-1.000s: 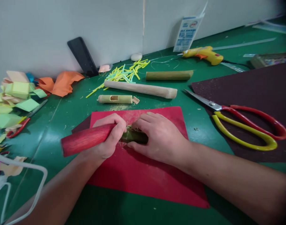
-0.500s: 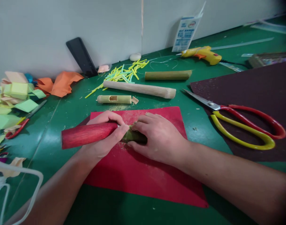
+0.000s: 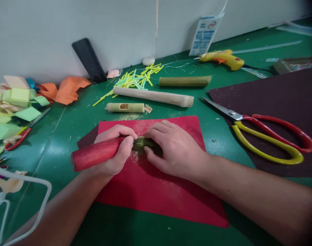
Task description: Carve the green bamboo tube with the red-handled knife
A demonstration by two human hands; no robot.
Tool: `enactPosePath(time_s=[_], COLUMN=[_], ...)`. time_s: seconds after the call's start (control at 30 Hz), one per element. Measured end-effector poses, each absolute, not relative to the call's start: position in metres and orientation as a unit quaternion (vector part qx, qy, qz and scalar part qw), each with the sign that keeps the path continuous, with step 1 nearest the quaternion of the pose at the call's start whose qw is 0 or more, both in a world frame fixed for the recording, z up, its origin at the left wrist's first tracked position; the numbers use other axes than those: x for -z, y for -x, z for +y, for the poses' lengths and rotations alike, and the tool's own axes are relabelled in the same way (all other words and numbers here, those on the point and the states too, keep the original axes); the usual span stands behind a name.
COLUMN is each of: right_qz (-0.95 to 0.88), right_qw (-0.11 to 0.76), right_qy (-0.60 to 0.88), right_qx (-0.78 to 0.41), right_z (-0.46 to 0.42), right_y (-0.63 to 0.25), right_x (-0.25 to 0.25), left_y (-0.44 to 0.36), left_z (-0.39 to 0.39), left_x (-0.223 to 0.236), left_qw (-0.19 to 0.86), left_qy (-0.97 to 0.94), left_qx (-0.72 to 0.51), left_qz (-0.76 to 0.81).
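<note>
Evidently, the left hand (image 3: 121, 153) is gripping a red handle (image 3: 94, 156) (its tip is mostly hiding) while the right hand (image 3: 178, 148) is pinching green bamboo (image 3: 140, 144) mid-frame; shavings (image 3: 135, 157) are dusting a red sheet (image 3: 158, 198), the green tabletop (image 3: 69, 123) is spreading beyond, and a pale wall (image 3: 120, 20) is rising across the top.

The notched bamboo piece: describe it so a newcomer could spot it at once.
On the green table, find the red sheet. Just past its far edge, toward the left, lies a short, pale bamboo tube. What sets it apart from the longer whitish stick behind it and the darker green tube farther right is the rectangular opening cut in its side.
</note>
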State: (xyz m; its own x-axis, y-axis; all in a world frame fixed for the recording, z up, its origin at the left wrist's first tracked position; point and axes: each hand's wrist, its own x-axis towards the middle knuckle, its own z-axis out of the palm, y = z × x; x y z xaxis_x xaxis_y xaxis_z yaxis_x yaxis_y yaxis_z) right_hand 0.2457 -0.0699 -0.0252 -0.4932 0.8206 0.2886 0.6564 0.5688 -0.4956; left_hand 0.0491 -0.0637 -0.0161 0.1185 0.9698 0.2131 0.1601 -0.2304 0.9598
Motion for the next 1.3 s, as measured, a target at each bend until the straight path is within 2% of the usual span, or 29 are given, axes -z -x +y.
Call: enactPosePath(time_s=[0.1, 0.5, 0.73, 0.9, 1.3], right_qz=[-0.848, -0.848, -0.843, -0.838, -0.827], right_qw=[0.243, 0.221, 0.236, 0.247, 0.257], right_qy=[0.444, 0.453, 0.453, 0.442, 0.435], right_qx=[-0.157, -0.167, -0.169, -0.201, -0.246], right_z=[-0.069, -0.066, -0.064, -0.06, -0.058], right_y=[-0.245, -0.243, -0.244, -0.244, -0.245], right_x=[0.027, 0.024, 0.028, 0.028, 0.03], left_y=[-0.051, -0.053, -0.051, -0.049, -0.051], left_z=[-0.064, -0.061, -0.059, -0.058, -0.054], left_x=[0.016, 0.016, 0.016, 0.018, 0.026], left_qw=[0.296, 0.268, 0.218, 0.23, 0.302], left_qy=[-0.701, -0.754, -0.821, -0.834, -0.786], left_qx=[-0.476, -0.44, -0.373, -0.353, -0.409], left_qz=[0.441, 0.408, 0.372, 0.357, 0.352])
